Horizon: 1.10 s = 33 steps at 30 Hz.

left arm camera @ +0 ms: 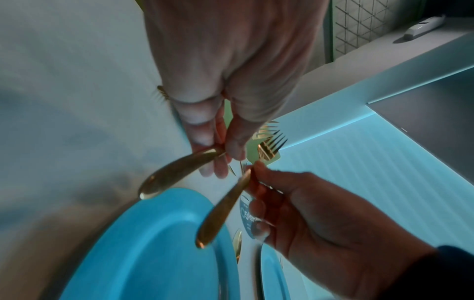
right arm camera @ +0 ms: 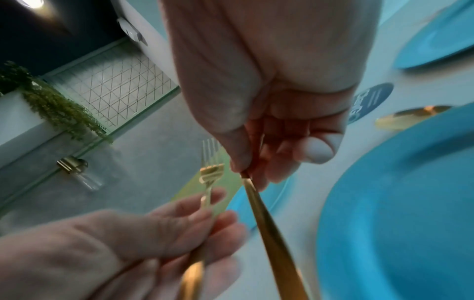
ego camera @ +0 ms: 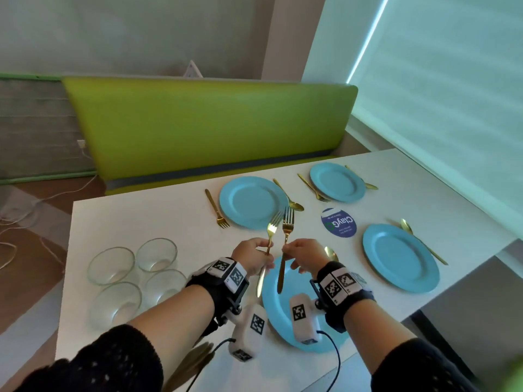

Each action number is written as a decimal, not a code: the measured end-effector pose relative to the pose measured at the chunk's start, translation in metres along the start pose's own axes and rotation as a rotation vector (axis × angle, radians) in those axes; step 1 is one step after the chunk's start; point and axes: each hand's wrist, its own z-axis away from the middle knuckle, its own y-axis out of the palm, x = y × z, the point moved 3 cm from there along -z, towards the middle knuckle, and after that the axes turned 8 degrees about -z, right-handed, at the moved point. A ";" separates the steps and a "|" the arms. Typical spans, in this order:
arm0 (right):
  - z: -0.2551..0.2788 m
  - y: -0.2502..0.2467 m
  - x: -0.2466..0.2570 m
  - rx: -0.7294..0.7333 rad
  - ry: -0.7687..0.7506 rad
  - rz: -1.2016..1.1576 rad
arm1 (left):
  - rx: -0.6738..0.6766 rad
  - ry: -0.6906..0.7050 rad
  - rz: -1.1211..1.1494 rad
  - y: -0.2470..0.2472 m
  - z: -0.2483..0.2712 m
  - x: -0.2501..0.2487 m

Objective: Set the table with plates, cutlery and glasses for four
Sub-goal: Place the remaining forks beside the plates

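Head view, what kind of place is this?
Probably a café or canteen booth: a green padded bench runs along a white table, which bears a round branded sticker among blue plates.

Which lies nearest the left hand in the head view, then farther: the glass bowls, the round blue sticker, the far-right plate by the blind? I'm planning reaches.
From the left hand:
1. Glass bowls, on its left.
2. Round blue sticker, to the right, mid-table.
3. Far-right plate, by the blind.

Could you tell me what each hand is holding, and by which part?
Left hand pinches a fork at its neck; right hand pinches another fork likewise.
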 end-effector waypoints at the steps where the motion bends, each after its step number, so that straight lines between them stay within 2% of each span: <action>1: -0.002 -0.010 -0.006 -0.013 -0.005 0.049 | -0.013 -0.008 0.002 0.004 -0.002 -0.001; 6: -0.021 -0.074 -0.049 -0.067 0.047 0.291 | -0.079 -0.057 0.032 0.019 -0.018 -0.004; 14: -0.053 -0.161 -0.118 -0.057 0.165 0.740 | -0.178 -0.105 0.101 0.065 -0.052 -0.012; 19: -0.067 -0.172 -0.144 0.000 0.134 0.841 | -0.231 -0.134 0.134 0.091 -0.066 -0.011; 24: -0.077 -0.170 -0.157 0.031 0.119 0.826 | -0.258 -0.143 0.129 0.106 -0.073 -0.011; 33: -0.082 -0.167 -0.163 -0.065 0.084 0.797 | -0.278 -0.150 0.114 0.121 -0.078 -0.015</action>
